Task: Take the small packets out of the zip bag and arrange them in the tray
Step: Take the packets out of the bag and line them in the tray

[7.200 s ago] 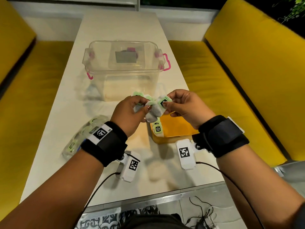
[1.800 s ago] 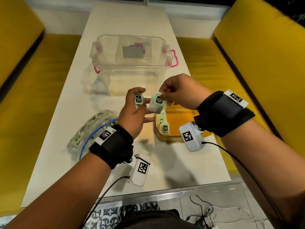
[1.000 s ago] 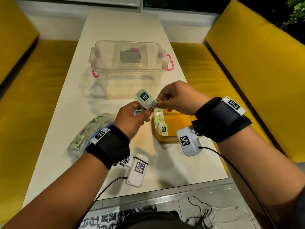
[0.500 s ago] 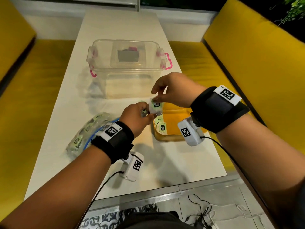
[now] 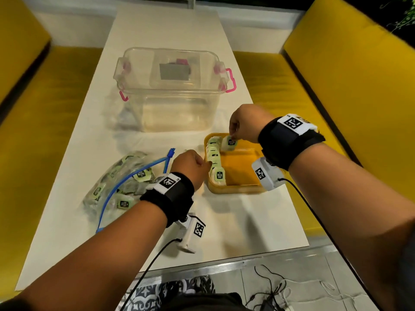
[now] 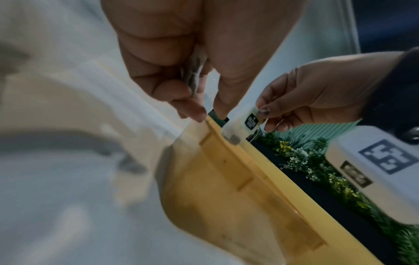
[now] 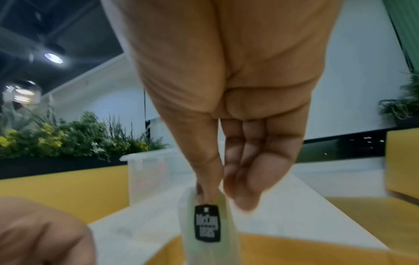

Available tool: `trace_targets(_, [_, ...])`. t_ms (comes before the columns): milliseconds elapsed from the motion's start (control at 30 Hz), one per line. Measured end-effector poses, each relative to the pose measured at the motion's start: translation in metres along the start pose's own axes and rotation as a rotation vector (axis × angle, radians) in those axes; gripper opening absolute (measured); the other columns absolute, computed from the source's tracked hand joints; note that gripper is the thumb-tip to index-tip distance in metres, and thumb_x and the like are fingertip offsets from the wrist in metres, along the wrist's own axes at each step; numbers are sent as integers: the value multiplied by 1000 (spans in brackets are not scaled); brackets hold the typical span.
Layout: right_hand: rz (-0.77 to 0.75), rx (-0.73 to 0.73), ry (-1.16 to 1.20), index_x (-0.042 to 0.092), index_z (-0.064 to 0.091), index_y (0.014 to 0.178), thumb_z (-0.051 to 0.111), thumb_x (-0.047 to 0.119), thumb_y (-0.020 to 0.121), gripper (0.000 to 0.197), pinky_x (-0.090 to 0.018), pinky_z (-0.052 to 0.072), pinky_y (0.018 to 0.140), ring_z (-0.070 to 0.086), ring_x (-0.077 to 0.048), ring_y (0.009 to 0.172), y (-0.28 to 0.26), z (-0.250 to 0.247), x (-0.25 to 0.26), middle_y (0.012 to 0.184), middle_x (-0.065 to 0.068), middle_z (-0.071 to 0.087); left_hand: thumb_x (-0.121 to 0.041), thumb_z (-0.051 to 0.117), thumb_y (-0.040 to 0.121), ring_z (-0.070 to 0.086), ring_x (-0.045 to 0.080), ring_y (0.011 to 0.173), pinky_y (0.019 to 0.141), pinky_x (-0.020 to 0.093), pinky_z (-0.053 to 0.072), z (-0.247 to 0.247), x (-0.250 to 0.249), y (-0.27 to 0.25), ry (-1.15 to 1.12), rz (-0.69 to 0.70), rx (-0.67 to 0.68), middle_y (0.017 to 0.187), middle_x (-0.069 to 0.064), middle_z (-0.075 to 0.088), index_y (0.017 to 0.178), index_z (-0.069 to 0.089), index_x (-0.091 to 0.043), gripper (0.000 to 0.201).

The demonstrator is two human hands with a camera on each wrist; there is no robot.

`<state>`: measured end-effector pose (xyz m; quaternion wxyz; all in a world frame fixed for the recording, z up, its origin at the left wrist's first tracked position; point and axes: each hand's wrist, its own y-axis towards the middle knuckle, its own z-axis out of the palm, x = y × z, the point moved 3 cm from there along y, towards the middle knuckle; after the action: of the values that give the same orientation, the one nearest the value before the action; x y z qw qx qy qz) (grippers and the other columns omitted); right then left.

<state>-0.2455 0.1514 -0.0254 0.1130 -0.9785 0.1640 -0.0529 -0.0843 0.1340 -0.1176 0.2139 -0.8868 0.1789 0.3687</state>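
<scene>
A yellow tray lies on the white table with a row of small green-white packets along its left side. My right hand pinches one small packet by its top edge over the tray's far left corner; the right wrist view shows its black label. My left hand is at the tray's left rim, fingers curled on a crumpled packet tucked against the palm. The clear zip bag with a blue zip lies open to the left, with several packets inside.
A clear plastic box with pink latches stands just behind the tray and bag. Yellow benches flank the table on both sides. The table's near edge is close to my body, with cables on the floor below.
Both hands came down from mid-air to the tray. The right hand carried its packet to the tray's far left corner; the left hand dropped to the left rim.
</scene>
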Motion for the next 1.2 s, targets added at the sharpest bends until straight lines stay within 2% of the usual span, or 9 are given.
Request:
trace_targets(67, [33,29,-46,10,73,99,62,13,88,16,-27,45,70,62,-25,95,10,8,-4,104,-8,68,-29,61,88,66,25,85,75,33,51,5,4,-2,-36,-22,26,88,8,70,75,54,-20,18])
trace_targets(167, [62,84,-99,9,72,102,62,14,88,18,-31,49,80,63,-28,99,23,19,-9,106,-9,69,-25,62,87,67,27,81,80,39,53,8,7,-7,-89,-16,36,83,11,70,68,53,-21,21])
trace_targets(333, [58,105,-134,10,72,101,63,16,87,18,-32,50,79,64,-28,97,37,32,-10,104,-9,69,-26,62,87,68,25,80,78,36,53,8,10,-10,-134,-30,22,78,9,70,69,53,-22,21])
trace_targets(533, [69,114,-126,10,71,95,63,11,84,13,-35,54,80,65,-29,86,49,45,-8,96,-10,69,-28,62,88,68,21,76,77,35,53,7,11,-10,-149,-42,10,73,3,70,71,54,-22,20])
trace_targets(733, [21,67,-178,13,68,93,64,12,82,12,-34,55,76,64,-28,82,53,51,-10,92,-9,68,-27,60,89,68,19,76,76,28,48,6,12,-12,-158,-48,3,67,-2,66,75,54,-21,17])
trace_targets(900, [17,32,-173,13,60,89,66,16,83,9,-30,44,64,56,-26,76,51,49,-14,81,-5,57,-26,60,89,69,19,74,73,28,49,6,12,-12,-169,-44,6,69,-1,67,77,55,-20,15])
trace_targets(1033, [33,14,-152,16,47,87,67,21,85,21,-31,42,66,52,-26,76,51,49,-19,84,-5,53,-27,61,89,68,19,74,71,28,49,6,13,-12,-169,-41,4,67,-2,67,77,56,-19,16])
trace_targets(1200, [55,27,-145,13,53,93,67,23,85,18,-32,44,67,53,-26,77,53,50,-19,89,-7,58,-31,61,89,68,20,74,66,28,49,7,15,-13,-178,-30,3,74,1,69,77,55,-19,17])
